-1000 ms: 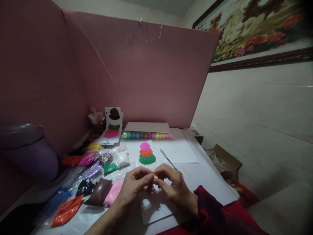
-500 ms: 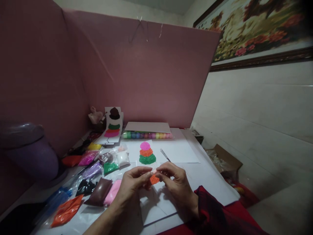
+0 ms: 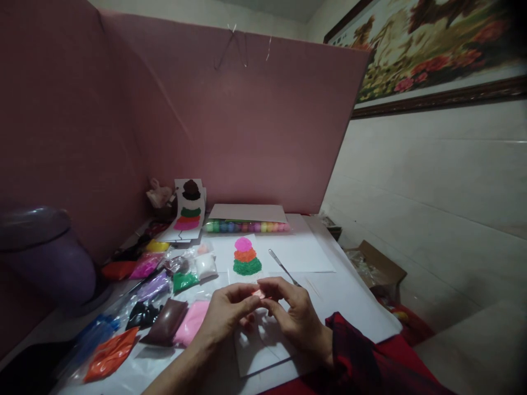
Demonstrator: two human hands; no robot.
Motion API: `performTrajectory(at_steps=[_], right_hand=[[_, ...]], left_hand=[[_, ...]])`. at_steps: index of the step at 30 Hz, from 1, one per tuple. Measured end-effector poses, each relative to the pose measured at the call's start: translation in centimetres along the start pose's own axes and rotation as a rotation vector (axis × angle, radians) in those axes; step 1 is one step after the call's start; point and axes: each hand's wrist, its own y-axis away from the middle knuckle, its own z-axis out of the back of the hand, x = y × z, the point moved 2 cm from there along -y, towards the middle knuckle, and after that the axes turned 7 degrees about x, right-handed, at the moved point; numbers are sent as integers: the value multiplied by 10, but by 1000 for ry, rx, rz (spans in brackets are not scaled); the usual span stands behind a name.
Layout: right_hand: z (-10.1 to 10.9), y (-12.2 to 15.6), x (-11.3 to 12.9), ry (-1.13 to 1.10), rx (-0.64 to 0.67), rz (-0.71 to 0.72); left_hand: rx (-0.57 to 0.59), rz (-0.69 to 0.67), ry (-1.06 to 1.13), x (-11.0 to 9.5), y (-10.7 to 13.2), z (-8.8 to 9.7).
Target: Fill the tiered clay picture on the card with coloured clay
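Pink panels rise behind a white-covered counter. Over its near part, a small pale-pink piece sits between the person's hands, the left hand and right hand both nearly closed, pinching it with thumb and fingertips. Just beyond lies a magenta, orange and green stack; a slim metal tool rests right of it, and brown and pink packets lie left of the hands.
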Motion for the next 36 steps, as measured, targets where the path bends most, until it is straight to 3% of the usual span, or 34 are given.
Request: performTrajectory(at_steps=[3, 7, 14, 19, 28, 32, 36], right_hand=[[0, 1, -1, 54, 18, 41], [0, 0, -3, 137, 27, 88], [0, -2, -2, 134, 57, 7], [-1, 0, -7, 57, 68, 34], [0, -2, -5, 58, 57, -14], [0, -2, -2, 48, 64, 19], [0, -3, -2, -22, 50, -102]], left_hand=[[22, 18, 56, 4, -1, 1], [-55, -17, 111, 7, -1, 3], [-129, 9, 166, 2, 4, -4], [-28, 1, 148, 2, 2, -3], [-95, -28, 180, 0, 3, -3], [-47, -31, 178, -1, 4, -5], [-65, -94, 153, -1, 3, -3]])
